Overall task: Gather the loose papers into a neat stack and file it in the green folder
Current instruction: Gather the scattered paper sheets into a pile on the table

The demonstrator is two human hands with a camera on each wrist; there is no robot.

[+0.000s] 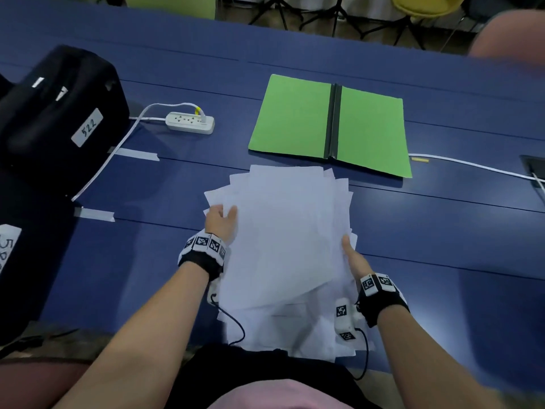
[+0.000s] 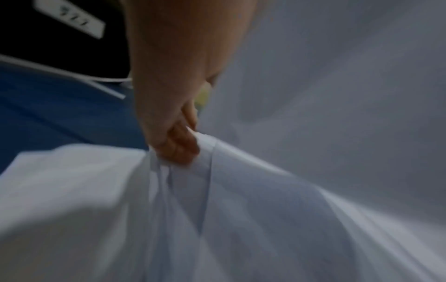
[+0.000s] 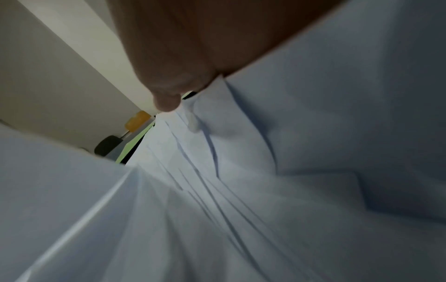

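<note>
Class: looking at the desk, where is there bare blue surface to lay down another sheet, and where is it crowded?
Bare: right of the papers, below the white cable; also between the power strip and the left hand. Crowded: the black bag on the left, and the narrow gap between the green folder and the papers.

Matt white papers (image 1: 283, 231); matt green card folder (image 1: 295, 116).

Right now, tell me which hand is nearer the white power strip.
Left. The left hand grips the paper pile's left edge, on the side where the power strip lies, farther back. The right hand holds the pile's opposite edge, farther away.
</note>
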